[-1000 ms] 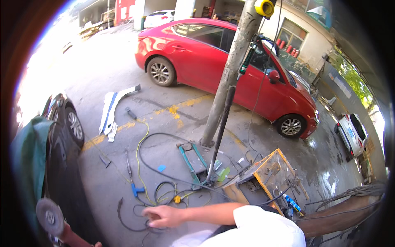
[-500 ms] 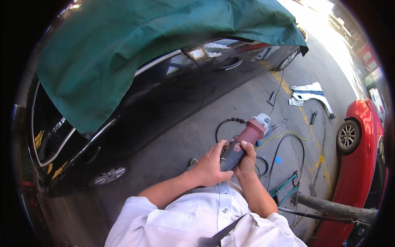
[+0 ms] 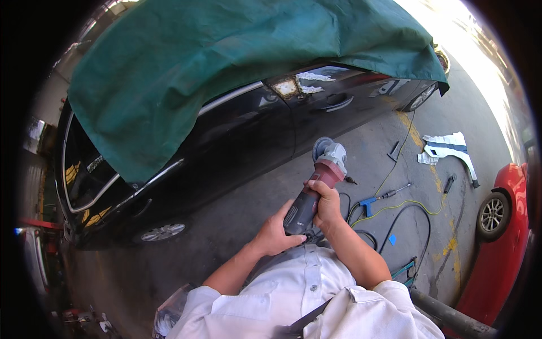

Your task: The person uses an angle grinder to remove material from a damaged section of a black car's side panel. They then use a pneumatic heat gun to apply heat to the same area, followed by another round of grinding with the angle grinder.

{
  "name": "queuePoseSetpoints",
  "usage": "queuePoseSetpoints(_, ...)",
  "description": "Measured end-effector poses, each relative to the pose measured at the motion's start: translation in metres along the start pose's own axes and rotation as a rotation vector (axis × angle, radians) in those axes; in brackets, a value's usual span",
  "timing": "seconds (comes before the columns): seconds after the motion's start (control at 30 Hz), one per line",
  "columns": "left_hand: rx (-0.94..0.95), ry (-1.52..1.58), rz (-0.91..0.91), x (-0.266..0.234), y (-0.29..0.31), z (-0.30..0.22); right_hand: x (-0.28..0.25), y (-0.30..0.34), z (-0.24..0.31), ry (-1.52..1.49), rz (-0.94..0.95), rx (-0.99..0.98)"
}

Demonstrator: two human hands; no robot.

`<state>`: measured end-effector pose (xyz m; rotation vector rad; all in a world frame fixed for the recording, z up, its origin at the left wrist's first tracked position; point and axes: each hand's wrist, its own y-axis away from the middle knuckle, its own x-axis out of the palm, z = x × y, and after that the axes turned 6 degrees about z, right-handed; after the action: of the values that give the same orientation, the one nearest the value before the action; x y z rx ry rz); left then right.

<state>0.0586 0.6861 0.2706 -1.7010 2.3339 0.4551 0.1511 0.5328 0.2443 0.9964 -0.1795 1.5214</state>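
An angle grinder (image 3: 326, 169) with a red and dark grey body and a silver head is held in front of my chest, tilted with its head up and away from me. Its round disc (image 3: 322, 147) faces toward the black car (image 3: 243, 135), apart from the door. My left hand (image 3: 273, 231) wraps the rear end of the body. Closed round the body nearer the head is my right hand (image 3: 326, 204). A green cover (image 3: 226, 62) drapes over the car. Below its edge, a scraped patch (image 3: 286, 87) shows bare metal beside white smears.
On the floor to the right lie a blue-handled tool (image 3: 368, 204), a yellow hose (image 3: 395, 207), black hoses and a white fender-like panel (image 3: 451, 149). A red car (image 3: 497, 248) stands at the far right. A grey pole (image 3: 454, 314) juts in at lower right.
The grinder has turned in my hands, its disc swinging from the right side to the left, toward the black car. My right hand's grip has moved over the body. The view has shifted slightly.
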Motion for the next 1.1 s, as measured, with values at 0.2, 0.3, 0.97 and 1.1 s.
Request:
queuePoseSetpoints(0.2,-0.211,1.078,0.306,-0.021,0.003,0.035,0.025,-0.023,0.012,0.066,0.109,0.017)
queuePoseSetpoints(0.3,-0.228,1.132,0.421,-0.04,-0.007,0.059,0.049,-0.046,0.006,0.108,0.106,0.002)
queuePoseSetpoints(0.97,-0.427,1.106,0.248,-0.136,-0.098,0.051,0.131,-0.146,0.006,0.445,0.008,0.189)
queuePoseSetpoints(1.1,-0.423,1.14,0.252,-0.135,-0.11,0.052,0.132,-0.158,0.014,0.492,0.041,0.184)
